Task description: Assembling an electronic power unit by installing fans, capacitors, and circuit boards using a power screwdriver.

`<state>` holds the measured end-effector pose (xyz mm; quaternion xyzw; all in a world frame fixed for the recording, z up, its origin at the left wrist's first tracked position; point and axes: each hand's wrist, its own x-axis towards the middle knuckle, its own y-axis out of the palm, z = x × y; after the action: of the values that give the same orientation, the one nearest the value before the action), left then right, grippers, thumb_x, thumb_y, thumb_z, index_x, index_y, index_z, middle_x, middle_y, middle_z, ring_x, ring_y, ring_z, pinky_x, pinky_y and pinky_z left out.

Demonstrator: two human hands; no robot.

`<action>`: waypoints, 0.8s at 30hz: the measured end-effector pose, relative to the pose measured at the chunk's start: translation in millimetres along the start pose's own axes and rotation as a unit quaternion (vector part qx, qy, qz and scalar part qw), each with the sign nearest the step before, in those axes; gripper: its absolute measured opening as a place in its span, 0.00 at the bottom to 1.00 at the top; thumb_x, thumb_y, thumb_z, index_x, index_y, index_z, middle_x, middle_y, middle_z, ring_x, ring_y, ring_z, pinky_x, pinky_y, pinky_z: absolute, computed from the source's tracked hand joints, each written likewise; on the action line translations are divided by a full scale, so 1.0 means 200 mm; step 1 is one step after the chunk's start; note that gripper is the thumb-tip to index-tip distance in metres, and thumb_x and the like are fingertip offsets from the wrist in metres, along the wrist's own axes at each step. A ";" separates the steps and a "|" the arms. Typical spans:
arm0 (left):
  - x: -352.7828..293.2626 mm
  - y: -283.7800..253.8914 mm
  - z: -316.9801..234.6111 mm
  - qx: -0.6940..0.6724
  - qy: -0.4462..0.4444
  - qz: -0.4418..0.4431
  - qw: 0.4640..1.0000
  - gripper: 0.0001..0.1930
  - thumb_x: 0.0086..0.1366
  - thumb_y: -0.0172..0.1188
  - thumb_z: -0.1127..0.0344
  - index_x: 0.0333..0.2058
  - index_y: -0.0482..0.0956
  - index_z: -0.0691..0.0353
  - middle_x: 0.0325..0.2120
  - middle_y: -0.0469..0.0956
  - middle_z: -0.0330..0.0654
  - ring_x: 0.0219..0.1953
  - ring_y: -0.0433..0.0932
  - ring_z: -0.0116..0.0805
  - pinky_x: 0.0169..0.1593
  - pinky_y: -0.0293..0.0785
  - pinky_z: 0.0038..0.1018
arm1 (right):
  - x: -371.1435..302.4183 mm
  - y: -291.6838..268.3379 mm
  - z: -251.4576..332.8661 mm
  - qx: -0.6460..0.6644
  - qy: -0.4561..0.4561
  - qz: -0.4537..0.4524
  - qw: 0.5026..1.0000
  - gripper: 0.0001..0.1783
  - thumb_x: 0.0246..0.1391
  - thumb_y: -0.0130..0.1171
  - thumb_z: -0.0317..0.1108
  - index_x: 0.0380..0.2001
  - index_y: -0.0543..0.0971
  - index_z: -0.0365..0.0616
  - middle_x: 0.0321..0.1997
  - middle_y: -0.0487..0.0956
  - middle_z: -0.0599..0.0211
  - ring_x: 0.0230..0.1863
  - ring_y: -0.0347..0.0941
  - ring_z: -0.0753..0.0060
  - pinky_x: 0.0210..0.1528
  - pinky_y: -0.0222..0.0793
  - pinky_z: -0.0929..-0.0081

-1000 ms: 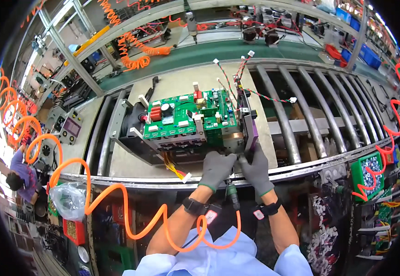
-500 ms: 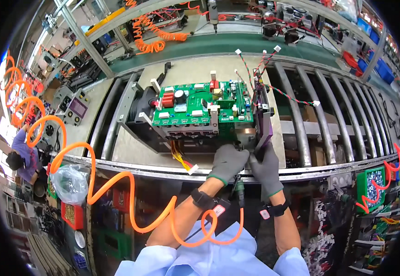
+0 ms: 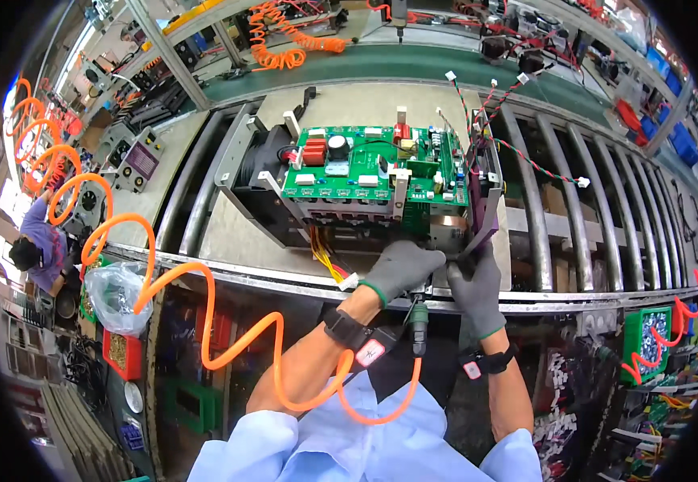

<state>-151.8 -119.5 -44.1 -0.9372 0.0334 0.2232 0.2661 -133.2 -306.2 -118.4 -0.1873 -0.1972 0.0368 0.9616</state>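
An open-topped electronic unit (image 3: 437, 231) carries a green circuit board (image 3: 349, 170), with a black fan housing at its left end and a purple-edged panel (image 3: 485, 225) at its right. My left hand (image 3: 405, 269), in a grey glove, is closed at the unit's lower front edge; whatever its fingers hold is hidden. Beside it, my right hand (image 3: 477, 297), also gloved, has its thumb and fingers drawn together at the panel's near lower corner, their tips partly hidden. A green-bodied air tool (image 3: 419, 329) on an orange coiled hose (image 3: 276, 353) points upward just below my left hand.
The unit rests on a pale board (image 3: 240, 255) over metal rollers (image 3: 569, 201). Yellow and red wires end in a white connector (image 3: 349, 282) at its front. Red (image 3: 122, 353) and green (image 3: 646, 341) bins of small parts flank the bench. Another person (image 3: 40, 245) is at far left.
The whole view has shifted, so the unit and both hands appear further right. Both hands stay at the unit's front right corner, with my right hand slightly lower. The orange hose has swung left.
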 end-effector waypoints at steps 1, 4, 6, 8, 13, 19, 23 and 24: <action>0.00 0.00 0.00 0.006 0.002 0.010 1.000 0.30 0.60 0.59 0.41 0.29 0.84 0.70 0.24 0.83 0.54 0.31 0.83 0.49 0.40 0.77 0.40 | 0.00 0.00 0.00 -0.008 0.001 -0.001 1.000 0.34 0.50 0.64 0.30 0.62 0.69 0.37 0.46 0.83 0.48 0.45 0.82 0.49 0.49 0.78 0.60; 0.01 -0.01 -0.01 0.028 0.012 0.014 0.999 0.30 0.60 0.57 0.41 0.30 0.84 0.70 0.26 0.83 0.56 0.33 0.83 0.51 0.42 0.77 0.41 | 0.00 0.00 0.01 0.001 0.005 -0.005 1.000 0.35 0.49 0.63 0.30 0.62 0.69 0.37 0.46 0.83 0.47 0.45 0.82 0.48 0.49 0.78 0.60; -0.01 -0.02 -0.01 0.023 0.010 0.025 0.999 0.30 0.60 0.56 0.41 0.31 0.85 0.70 0.27 0.83 0.58 0.34 0.84 0.53 0.43 0.77 0.42 | 0.00 0.00 0.01 -0.002 0.006 -0.002 1.000 0.35 0.49 0.63 0.30 0.62 0.69 0.37 0.45 0.83 0.48 0.45 0.83 0.48 0.48 0.78 0.60; -0.01 -0.03 -0.01 0.034 0.005 0.030 0.999 0.29 0.60 0.56 0.42 0.32 0.85 0.69 0.28 0.83 0.59 0.35 0.84 0.54 0.45 0.77 0.43 | 0.00 0.00 0.01 -0.003 -0.001 -0.008 1.000 0.34 0.49 0.63 0.30 0.61 0.69 0.36 0.45 0.83 0.48 0.44 0.83 0.48 0.47 0.78 0.60; -0.02 -0.06 -0.03 0.104 0.028 0.052 0.993 0.29 0.60 0.55 0.42 0.33 0.85 0.70 0.29 0.83 0.61 0.38 0.84 0.57 0.46 0.76 0.44 | 0.00 0.00 0.01 -0.012 -0.013 -0.014 1.000 0.34 0.48 0.62 0.30 0.61 0.70 0.36 0.42 0.83 0.50 0.41 0.83 0.47 0.44 0.79 0.59; -0.01 -0.06 -0.03 0.090 0.009 0.046 0.995 0.27 0.60 0.53 0.47 0.33 0.85 0.71 0.31 0.82 0.63 0.38 0.83 0.62 0.45 0.77 0.44 | 0.00 0.00 0.01 -0.027 -0.028 -0.016 0.999 0.35 0.48 0.62 0.31 0.63 0.69 0.36 0.42 0.83 0.50 0.41 0.83 0.49 0.44 0.79 0.58; 0.00 -0.04 -0.02 0.079 0.012 0.027 0.996 0.28 0.61 0.52 0.46 0.34 0.85 0.70 0.32 0.82 0.64 0.40 0.83 0.62 0.47 0.77 0.45 | 0.00 0.00 0.01 -0.028 -0.022 -0.011 0.999 0.38 0.48 0.62 0.30 0.65 0.68 0.36 0.45 0.83 0.48 0.44 0.83 0.47 0.47 0.79 0.58; 0.00 -0.04 -0.02 0.078 0.020 0.029 0.996 0.29 0.61 0.53 0.45 0.34 0.85 0.70 0.32 0.82 0.64 0.41 0.83 0.62 0.48 0.77 0.45 | 0.00 0.00 0.01 -0.024 -0.025 -0.009 0.999 0.38 0.48 0.62 0.30 0.65 0.68 0.36 0.46 0.83 0.48 0.45 0.83 0.47 0.47 0.79 0.58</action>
<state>-149.4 -115.2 -36.5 -0.9163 0.0834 0.2092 0.3313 -133.6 -305.7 -115.7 -0.2074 -0.2235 0.0276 0.9520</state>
